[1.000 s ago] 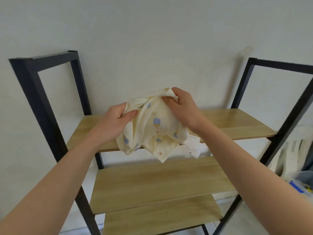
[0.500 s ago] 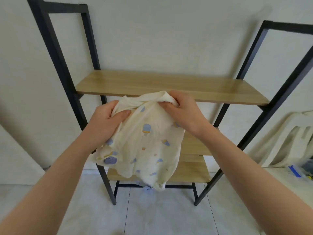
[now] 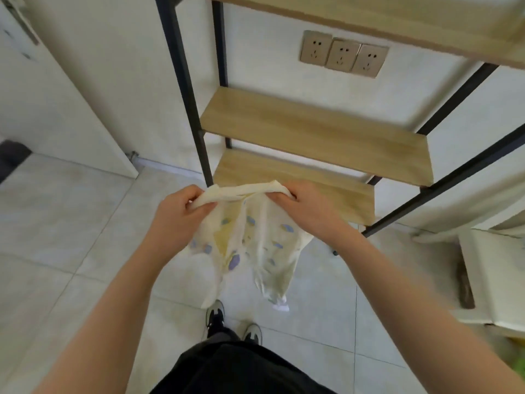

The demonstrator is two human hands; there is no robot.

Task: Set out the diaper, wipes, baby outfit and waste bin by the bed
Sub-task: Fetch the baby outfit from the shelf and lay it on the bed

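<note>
The baby outfit [image 3: 255,245], cream cloth with small blue and yellow prints, hangs in the air in front of me above the tiled floor. My left hand [image 3: 181,214] grips its top edge on the left, and my right hand [image 3: 306,206] grips the same edge on the right. The cloth's top edge is stretched between both hands and its two legs dangle down, with a white tag at the lower right tip. No diaper, wipes or waste bin is in view.
A black metal shelf rack with wooden boards [image 3: 312,132] stands right ahead against the wall. Three wall sockets [image 3: 343,54] sit behind it. A white door [image 3: 56,95] is at the left, white plastic furniture [image 3: 491,268] at the right. My shoes [image 3: 227,325] stand on the tiles.
My view has tilted from the upper shelves down to the floor. Both hands have lowered the outfit away from the shelf and spread its top edge, so it now hangs open.
</note>
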